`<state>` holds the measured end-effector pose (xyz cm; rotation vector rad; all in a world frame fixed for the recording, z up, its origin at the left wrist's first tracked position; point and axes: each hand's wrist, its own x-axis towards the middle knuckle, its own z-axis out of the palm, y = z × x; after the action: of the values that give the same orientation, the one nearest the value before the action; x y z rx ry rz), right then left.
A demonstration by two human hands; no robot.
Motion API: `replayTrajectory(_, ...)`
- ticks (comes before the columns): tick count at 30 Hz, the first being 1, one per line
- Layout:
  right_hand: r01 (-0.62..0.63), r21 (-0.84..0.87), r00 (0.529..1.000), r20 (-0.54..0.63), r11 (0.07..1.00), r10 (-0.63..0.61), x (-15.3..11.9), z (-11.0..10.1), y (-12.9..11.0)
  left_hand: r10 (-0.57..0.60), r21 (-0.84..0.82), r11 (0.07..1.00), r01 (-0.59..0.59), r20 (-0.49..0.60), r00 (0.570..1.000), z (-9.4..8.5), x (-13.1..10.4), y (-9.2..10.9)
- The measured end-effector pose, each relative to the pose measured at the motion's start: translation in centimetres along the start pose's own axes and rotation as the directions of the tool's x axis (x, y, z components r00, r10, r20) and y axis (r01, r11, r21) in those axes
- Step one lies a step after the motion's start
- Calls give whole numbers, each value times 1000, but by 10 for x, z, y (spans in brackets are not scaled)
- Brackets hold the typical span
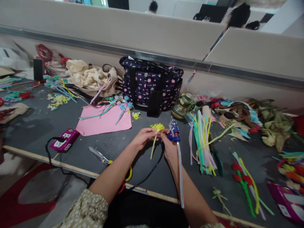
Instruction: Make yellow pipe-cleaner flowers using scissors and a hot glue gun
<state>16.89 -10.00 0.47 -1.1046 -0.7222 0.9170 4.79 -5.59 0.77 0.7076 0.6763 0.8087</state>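
A yellow flower (157,127) with a pale green-yellow stem (153,148) is held over the table in front of me. My left hand (146,137) pinches it from the left with closed fingers. On the other side, my right hand (168,142) is closed around a blue glue gun (174,131), its fingertips at the flower's right edge. A long translucent glue stick (180,174) trails out of the gun's back toward me. The gun's handle is mostly hidden by the hand, and a black cord (152,171) runs from it.
Scissors (99,155) lie under my left forearm. A pink sheet (106,122), a magenta power strip (65,140) and a dark patterned bag (152,80) with a phone (154,103) leaning on it surround the work. Rightward are a green bottle (183,106) and bundled pipe cleaners (203,142).
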Motion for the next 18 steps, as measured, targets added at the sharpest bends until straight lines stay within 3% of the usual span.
replayTrajectory(6, 4, 14, 1000, -18, 1000, -4, 2, -8, -1, -14, 13, 1000, 14, 17, 1000, -2, 0, 1)
replayTrajectory(12, 41, 9, 994, -107, 999, -39, 8, -16, -5, -52, 65, 996, 53, -16, 999, -3, 1, 1)
replayTrajectory(18, 61, -22, 994, -94, 998, -63, 10, -23, -11, -81, 160, 984, 81, -4, 997, 0, -2, 3)
